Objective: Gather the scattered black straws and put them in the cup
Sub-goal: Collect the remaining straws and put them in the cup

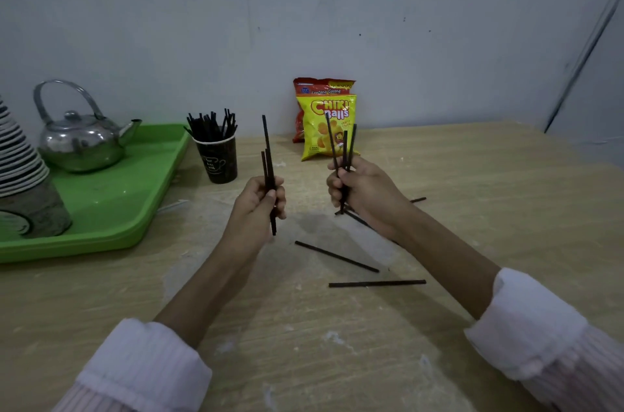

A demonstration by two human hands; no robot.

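My left hand (pixel 260 200) is closed around a small upright bunch of black straws (pixel 267 148), raised above the wooden table. My right hand (pixel 363 190) grips another upright bunch of black straws (pixel 344 145). A black paper cup (pixel 217 158) stands to the left of my left hand, holding several black straws. Loose black straws lie on the table: one (pixel 337 256) slanting below my hands, one (pixel 377 283) lying level nearer me. Others, partly hidden, lie under my right hand and wrist (pixel 418 200).
A green tray (pixel 111 209) at the left carries a metal kettle (pixel 79 138) and a stack of paper cups (pixel 20 168). Two snack bags (pixel 326 128) lean against the wall behind my right hand. The wooden table (pixel 304 344) runs toward me.
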